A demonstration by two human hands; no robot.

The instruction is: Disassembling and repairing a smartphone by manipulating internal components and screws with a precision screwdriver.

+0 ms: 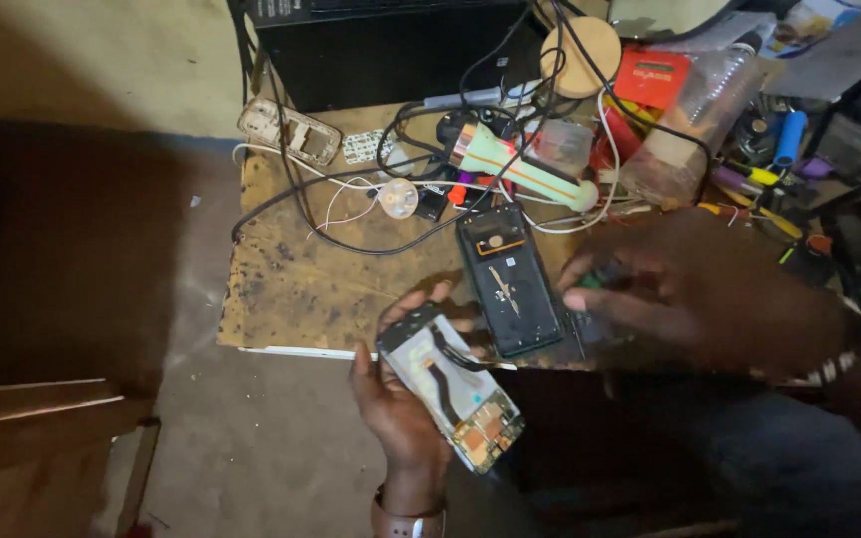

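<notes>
My left hand (pixel 398 406) grips an opened phone body (pixel 453 388), its circuit board and a black flex cable facing up, just off the near edge of the worn wooden board (pixel 291 289). A black phone back part (pixel 507 280) lies on the board right beside it. My right hand (pixel 680 289) hovers over the board's right side with the fingers curled around a small dark tool with a green tip (pixel 595 280); what it is exactly I cannot tell.
Tangled black and white cables (pixel 371 189), a pale green torch (pixel 520 169), a bare phone frame (pixel 289 132), a round wooden disc (pixel 582 55), a clear bottle (pixel 700 115) and several small tools crowd the board's far side. A black box (pixel 381 50) stands behind.
</notes>
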